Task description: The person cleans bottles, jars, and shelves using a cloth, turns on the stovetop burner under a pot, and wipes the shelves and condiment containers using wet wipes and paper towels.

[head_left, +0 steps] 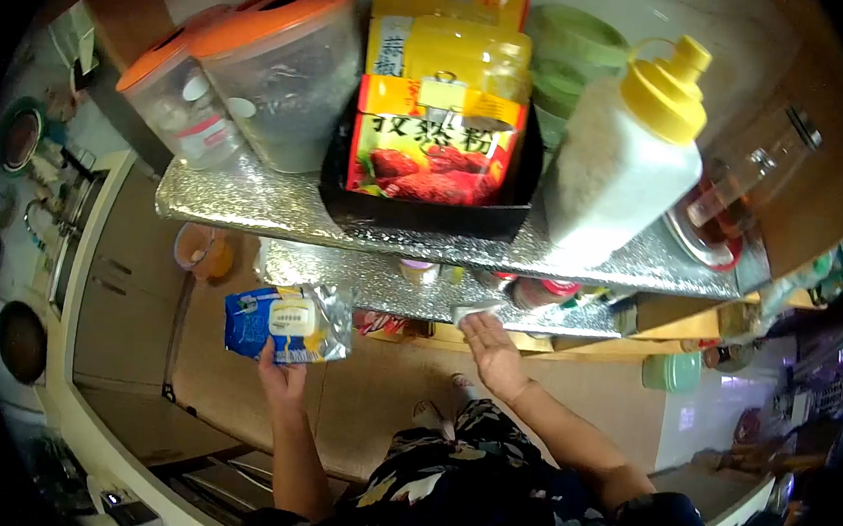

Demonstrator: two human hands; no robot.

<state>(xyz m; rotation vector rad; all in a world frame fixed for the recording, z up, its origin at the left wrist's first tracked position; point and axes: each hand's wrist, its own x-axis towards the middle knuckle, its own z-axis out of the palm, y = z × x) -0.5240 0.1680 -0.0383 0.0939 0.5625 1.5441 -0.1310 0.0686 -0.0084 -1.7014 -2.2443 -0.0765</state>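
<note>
My left hand (282,378) grips the lower edge of a blue, yellow and silver pack of wipes (259,324) with a white lid-like panel on its face. It is held up in front of the lower shelf (323,268), left of my body. At that shelf's front edge, my right hand (493,351) has its fingers stretched over a white wipe (467,311), which shows at the fingertips. Near my right hand, a red-lidded jar (545,292) and other small containers stand on the lower shelf, partly hidden by the upper shelf (269,202).
Along the foil-covered upper shelf stand orange-lidded bins (287,87), a black tray (425,216) of spice packets (433,151), a yellow-capped bottle (624,160) and a glass bottle (740,188). An orange container (204,253) is at left, a green container (673,371) at right.
</note>
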